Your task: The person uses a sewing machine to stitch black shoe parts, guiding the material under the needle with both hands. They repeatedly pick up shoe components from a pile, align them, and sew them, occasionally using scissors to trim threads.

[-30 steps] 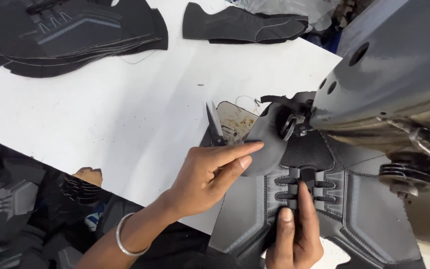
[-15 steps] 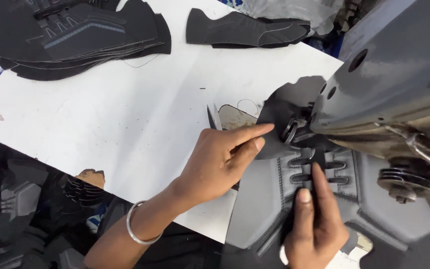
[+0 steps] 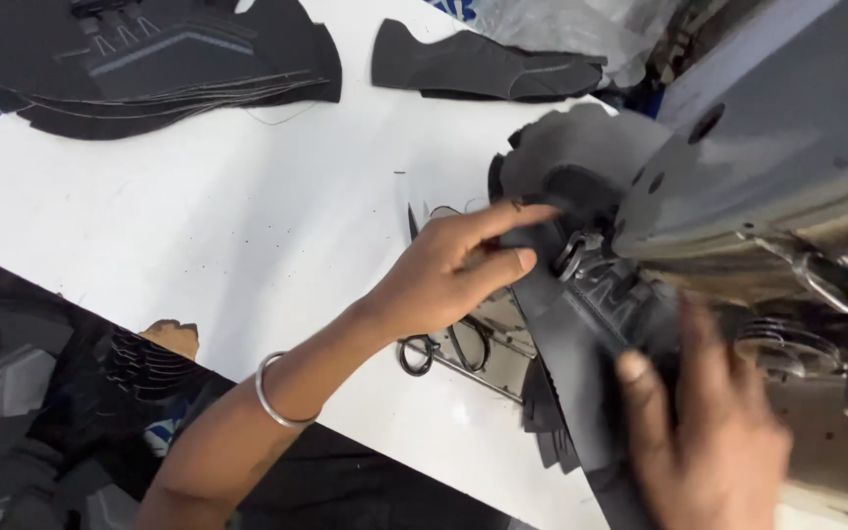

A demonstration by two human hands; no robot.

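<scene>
- Where the white desk (image 3: 247, 255) meets its right edge, a grey sewing machine (image 3: 768, 167) fills the upper right of the view, and its head hangs over the work.
- A black shoe upper (image 3: 581, 324) lies under the machine head, running from the curved flap at the top down toward the near desk edge, between the two hands.
- A stack of black cut pieces (image 3: 149, 59) sits at the far left of the desk, well apart from the hands, and a single black piece (image 3: 483, 69) lies at the far edge.
- The left hand (image 3: 453, 265), a metal bangle on its wrist, lies flat with fingers stretched out, pressing the shoe upper's left edge just beside the needle area.
- The right hand (image 3: 709, 432), blurred, rests spread on the lower part of the shoe upper, fingers apart.
- Scissors (image 3: 453, 348) lie on the desk just beneath the left hand.
</scene>
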